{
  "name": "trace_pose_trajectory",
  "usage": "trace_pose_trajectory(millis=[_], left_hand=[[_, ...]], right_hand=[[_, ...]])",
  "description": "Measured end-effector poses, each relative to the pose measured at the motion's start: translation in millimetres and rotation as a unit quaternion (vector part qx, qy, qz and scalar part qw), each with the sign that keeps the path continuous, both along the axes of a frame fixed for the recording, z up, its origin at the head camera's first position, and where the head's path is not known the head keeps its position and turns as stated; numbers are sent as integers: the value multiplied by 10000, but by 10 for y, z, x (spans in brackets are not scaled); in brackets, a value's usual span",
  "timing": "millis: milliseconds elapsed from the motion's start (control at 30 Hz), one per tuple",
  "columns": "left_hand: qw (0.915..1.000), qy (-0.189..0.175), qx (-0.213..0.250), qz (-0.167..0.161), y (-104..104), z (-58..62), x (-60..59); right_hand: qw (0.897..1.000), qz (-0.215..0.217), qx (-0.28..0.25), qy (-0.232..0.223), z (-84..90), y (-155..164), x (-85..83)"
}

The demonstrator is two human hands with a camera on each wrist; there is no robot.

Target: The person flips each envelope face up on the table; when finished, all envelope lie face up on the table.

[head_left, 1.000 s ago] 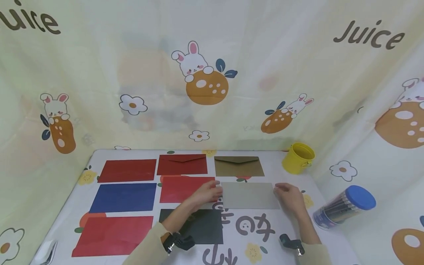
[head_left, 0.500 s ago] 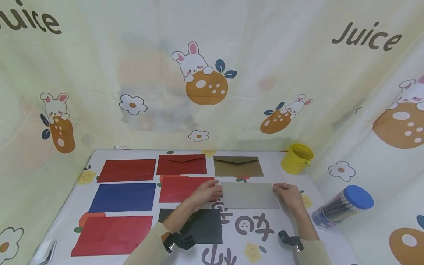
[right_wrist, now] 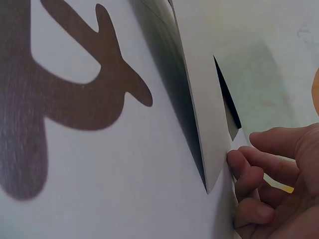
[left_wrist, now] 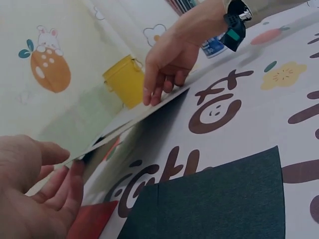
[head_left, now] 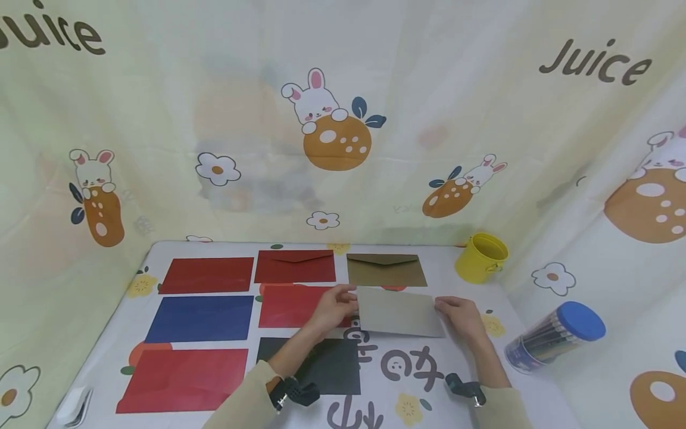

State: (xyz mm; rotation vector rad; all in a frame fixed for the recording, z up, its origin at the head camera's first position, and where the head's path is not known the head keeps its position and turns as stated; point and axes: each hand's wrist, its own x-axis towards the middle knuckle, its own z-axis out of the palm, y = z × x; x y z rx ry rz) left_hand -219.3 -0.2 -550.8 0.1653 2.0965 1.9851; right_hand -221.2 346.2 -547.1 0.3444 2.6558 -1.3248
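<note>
A pale grey envelope [head_left: 399, 313] slants up off the table between both hands. My left hand [head_left: 333, 308] pinches its left edge between thumb and fingers, seen closely in the left wrist view. At the far right corner, my right hand [head_left: 462, 314] holds the edge with its fingertips; in the right wrist view the envelope's side [right_wrist: 202, 99] stands raised over a shadow, and the fingers [right_wrist: 246, 177] curl at the corner. A bright red envelope [head_left: 295, 307] lies partly under the left hand. Below the left forearm is a dark green envelope [head_left: 334, 366].
Behind lie a gold envelope [head_left: 384, 271] and a red envelope [head_left: 295, 267] with flaps. On the left are a dark red [head_left: 208, 275], a blue [head_left: 200, 319] and a pinkish red envelope [head_left: 184, 380]. A yellow bucket [head_left: 474, 265] and a blue-lidded pen tub [head_left: 541, 342] stand right.
The grey envelope was flat half a second ago; its far edge has come up, leaving it tilted. My left fingers have moved slightly away from me, and my right hand slightly left.
</note>
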Motion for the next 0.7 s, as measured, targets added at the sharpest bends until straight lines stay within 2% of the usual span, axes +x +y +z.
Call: trace_pose_trajectory(millis=[167, 367, 533, 700], left_hand=[[9998, 128, 167, 66, -16, 15, 10], [9990, 429, -19, 132, -68, 31, 28], [9987, 468, -126, 173, -128, 42, 29], [9986, 512, 17, 142, -218, 60, 23]], right_hand=[[9998, 120, -131, -9, -1, -57, -11], [9995, 293, 24, 75, -2, -100, -22], [9988, 383, 176, 233, -14, -96, -34], [9983, 469, 35, 332, -20, -84, -61]])
